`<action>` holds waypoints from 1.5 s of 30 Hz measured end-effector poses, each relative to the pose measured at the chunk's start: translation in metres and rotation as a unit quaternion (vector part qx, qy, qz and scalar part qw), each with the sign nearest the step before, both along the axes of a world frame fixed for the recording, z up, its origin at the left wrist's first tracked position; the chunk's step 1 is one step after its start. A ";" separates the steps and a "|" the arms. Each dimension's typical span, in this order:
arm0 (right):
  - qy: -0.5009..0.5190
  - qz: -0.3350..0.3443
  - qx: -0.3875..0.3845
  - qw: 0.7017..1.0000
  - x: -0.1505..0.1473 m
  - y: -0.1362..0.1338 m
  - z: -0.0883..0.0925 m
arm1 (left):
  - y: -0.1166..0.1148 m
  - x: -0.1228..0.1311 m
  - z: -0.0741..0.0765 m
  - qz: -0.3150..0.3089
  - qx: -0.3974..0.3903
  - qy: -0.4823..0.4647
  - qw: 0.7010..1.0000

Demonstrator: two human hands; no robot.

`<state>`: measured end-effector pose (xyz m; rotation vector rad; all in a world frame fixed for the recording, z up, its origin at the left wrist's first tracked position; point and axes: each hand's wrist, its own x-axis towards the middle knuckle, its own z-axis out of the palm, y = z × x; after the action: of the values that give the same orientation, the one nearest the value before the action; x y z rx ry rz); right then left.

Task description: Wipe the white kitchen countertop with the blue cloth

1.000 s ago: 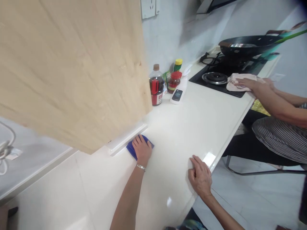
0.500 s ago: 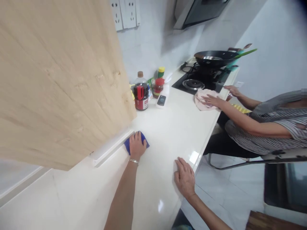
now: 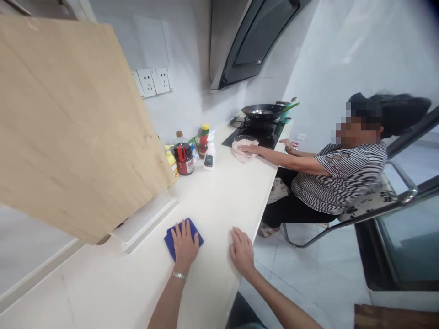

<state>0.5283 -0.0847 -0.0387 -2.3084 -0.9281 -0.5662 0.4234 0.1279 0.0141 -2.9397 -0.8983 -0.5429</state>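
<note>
My left hand [image 3: 184, 244] lies flat with spread fingers on a blue cloth [image 3: 169, 237], pressing it onto the white countertop [image 3: 219, 196]. A thin bracelet circles that wrist. My right hand [image 3: 242, 251] rests palm down with its fingers stretched out near the counter's front edge, holding nothing. A large pale wooden board [image 3: 75, 128] leans against the wall just left of the cloth, standing on a white ledge [image 3: 146, 219].
Bottles and jars [image 3: 185, 155] stand by the wall. Farther along, a seated person in a striped shirt [image 3: 339, 176] presses a pink cloth [image 3: 242, 148] beside a black gas hob [image 3: 255, 132] bearing a wok [image 3: 262, 109]. A range hood [image 3: 254, 41] hangs above.
My left hand and the blue cloth have slid back toward me, away from the ledge. My right hand came closer to the left one. The view has tilted upward.
</note>
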 end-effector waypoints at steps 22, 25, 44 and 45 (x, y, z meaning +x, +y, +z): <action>-0.050 0.024 -0.038 0.998 0.008 -0.015 -0.030 | 0.008 -0.244 -0.009 0.131 0.014 -0.025 0.991; -0.048 0.028 -0.040 0.998 0.008 -0.016 -0.032 | 0.038 -0.244 -0.005 0.184 0.012 -0.025 0.983; 0.034 0.002 -0.052 0.998 0.003 -0.020 -0.012 | 0.184 -0.201 0.001 0.196 -0.020 -0.014 0.980; 0.040 0.002 -0.052 0.998 0.002 -0.020 -0.011 | 0.189 -0.201 0.001 0.193 -0.022 -0.011 0.981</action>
<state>0.5308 -0.1048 -0.0497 -2.4035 -0.9433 -0.4283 0.2225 0.3164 0.0156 -2.6890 -1.4520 -0.5352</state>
